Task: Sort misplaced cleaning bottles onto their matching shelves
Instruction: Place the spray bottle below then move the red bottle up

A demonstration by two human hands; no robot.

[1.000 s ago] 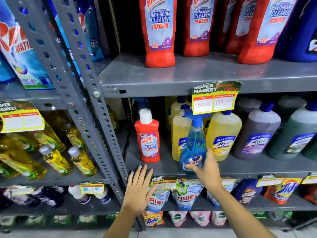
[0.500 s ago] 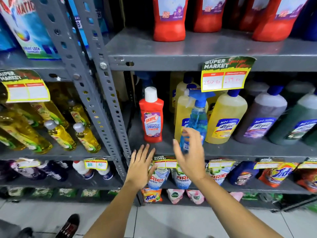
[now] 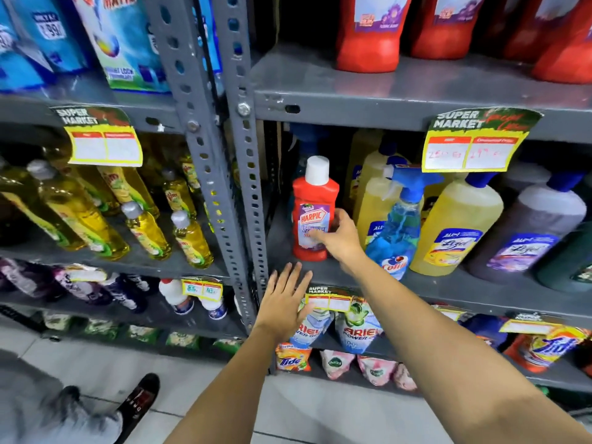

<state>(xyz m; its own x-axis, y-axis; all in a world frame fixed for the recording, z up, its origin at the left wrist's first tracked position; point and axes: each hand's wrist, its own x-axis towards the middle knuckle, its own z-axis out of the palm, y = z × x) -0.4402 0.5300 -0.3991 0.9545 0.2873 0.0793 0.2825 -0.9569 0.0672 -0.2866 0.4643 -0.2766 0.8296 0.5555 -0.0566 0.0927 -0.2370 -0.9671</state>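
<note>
Grey metal shelving (image 3: 400, 91) is filling the view, its perforated uprights (image 3: 198, 149) splitting it into a left and a right bay. On the upper right shelf, large red bathroom cleaner bottles (image 3: 368, 43) are standing in a row. Below them, yellow Lizol bottles (image 3: 455, 225) and darker ones (image 3: 525, 232) are crowding the right side of the middle shelf, with a blue spray bottle (image 3: 397, 229) standing in front, just right of the small red Harpic bottle (image 3: 312, 216). The Harpic bottle is standing upright at the shelf's left end, near the front edge. The right hand (image 3: 339, 235) is curling its fingers around the bottle's label side, touching it. The left hand (image 3: 285, 302) is resting open and flat against the shelf's front edge, fingers spread. A yellow price tag (image 3: 471, 142) is hanging above. White floor tiles (image 3: 320, 411) are lying below.
</note>
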